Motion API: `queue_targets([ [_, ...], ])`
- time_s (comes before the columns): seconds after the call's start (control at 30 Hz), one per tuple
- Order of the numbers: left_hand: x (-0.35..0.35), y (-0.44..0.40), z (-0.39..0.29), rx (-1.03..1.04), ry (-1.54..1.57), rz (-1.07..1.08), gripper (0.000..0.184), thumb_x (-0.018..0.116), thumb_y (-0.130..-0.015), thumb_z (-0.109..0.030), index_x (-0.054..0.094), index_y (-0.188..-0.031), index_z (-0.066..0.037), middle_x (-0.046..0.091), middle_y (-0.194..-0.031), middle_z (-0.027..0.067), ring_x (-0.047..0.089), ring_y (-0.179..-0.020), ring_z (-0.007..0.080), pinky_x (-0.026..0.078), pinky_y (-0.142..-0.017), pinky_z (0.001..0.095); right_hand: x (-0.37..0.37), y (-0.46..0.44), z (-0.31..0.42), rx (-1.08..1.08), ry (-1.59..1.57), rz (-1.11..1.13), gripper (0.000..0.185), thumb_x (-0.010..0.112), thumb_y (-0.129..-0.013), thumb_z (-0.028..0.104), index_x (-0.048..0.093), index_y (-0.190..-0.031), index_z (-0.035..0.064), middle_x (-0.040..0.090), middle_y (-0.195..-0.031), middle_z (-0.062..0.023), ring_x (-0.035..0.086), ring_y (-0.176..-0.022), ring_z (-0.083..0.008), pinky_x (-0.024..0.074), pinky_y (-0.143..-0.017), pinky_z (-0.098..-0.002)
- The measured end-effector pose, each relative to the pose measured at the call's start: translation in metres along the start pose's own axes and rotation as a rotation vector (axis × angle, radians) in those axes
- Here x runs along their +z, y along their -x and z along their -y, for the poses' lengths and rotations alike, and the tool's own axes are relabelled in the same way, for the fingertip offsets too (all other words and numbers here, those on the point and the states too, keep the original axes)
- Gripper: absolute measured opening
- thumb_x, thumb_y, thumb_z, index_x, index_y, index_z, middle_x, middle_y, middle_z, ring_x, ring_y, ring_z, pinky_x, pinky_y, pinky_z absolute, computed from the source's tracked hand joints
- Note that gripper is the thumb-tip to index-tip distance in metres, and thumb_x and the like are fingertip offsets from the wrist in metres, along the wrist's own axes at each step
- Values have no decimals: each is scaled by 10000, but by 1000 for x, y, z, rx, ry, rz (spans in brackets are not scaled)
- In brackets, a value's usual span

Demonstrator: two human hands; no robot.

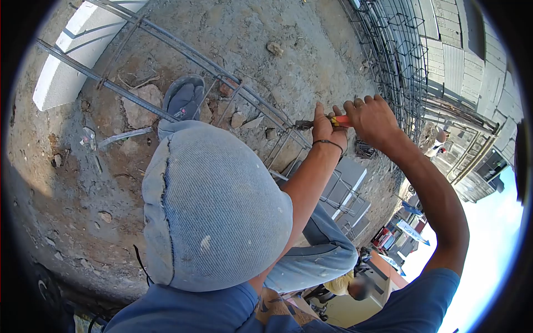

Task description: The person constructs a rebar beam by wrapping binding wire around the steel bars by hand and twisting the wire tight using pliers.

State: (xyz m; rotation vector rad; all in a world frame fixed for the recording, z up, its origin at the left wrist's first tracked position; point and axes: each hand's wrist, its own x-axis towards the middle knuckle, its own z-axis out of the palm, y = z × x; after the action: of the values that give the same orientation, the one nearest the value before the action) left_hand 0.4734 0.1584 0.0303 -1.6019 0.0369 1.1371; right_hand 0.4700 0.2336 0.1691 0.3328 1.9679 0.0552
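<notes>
Both hands are on a pair of pliers [303, 125] with dark jaws and red-and-yellow handles. My left hand [330, 133], with a dark cord around its wrist, is closed around the tool just behind the jaws. My right hand [373, 119] grips the red handle end, with its fingers curled. The jaws touch or lie very close to a long steel rebar frame [186, 51] that runs diagonally across the ground. What lies between the jaws is too small to make out.
My bent knee [216, 205] fills the middle left, above a dark shoe [183, 99]. A white block [78, 55] lies at upper left. Bundled steel cages [397, 55] stand at upper right. Stones dot the muddy ground. Another person [340, 284] is at lower right.
</notes>
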Motion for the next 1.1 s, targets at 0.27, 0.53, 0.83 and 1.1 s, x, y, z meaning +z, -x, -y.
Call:
queue_targets([
  [0.27, -9, -8, -2, -33, -80, 99, 476, 631, -924, -519, 501, -1016, -71, 598, -991, 68, 628, -888, 186, 549, -871, 408, 52, 1, -3, 15, 406, -626, 298, 573, -849, 200, 583, -1091, 25, 612, -1024, -95, 596, -1041, -234, 453, -974, -428],
  [0.53, -24, 24, 1, 50, -158, 195, 564, 711, -883, -465, 495, -1223, -71, 616, -1183, 98, 585, -1164, 258, 450, -1054, 458, 30, -23, -26, 154, -593, 628, 198, 661, -823, 127, 644, -914, -47, 657, -681, -154, 671, -580, -261, 551, -520, -374],
  [0.83, -46, 7, 1, 73, -376, 41, 588, 665, -841, -602, 495, -1045, -78, 616, -1035, 73, 626, -1071, 243, 495, -956, 477, 44, 15, 16, 174, -990, 534, 209, 700, -792, 115, 635, -916, -41, 682, -745, -168, 707, -645, -255, 553, -563, -365],
  [1.1, -45, 7, 16, 173, -333, -33, 634, 655, -848, -624, 512, -1009, -28, 581, -948, 60, 627, -909, 219, 534, -855, 389, 99, 31, 50, 246, -233, -364, 281, 644, -733, 102, 609, -997, 11, 665, -799, -163, 667, -749, -289, 520, -679, -367],
])
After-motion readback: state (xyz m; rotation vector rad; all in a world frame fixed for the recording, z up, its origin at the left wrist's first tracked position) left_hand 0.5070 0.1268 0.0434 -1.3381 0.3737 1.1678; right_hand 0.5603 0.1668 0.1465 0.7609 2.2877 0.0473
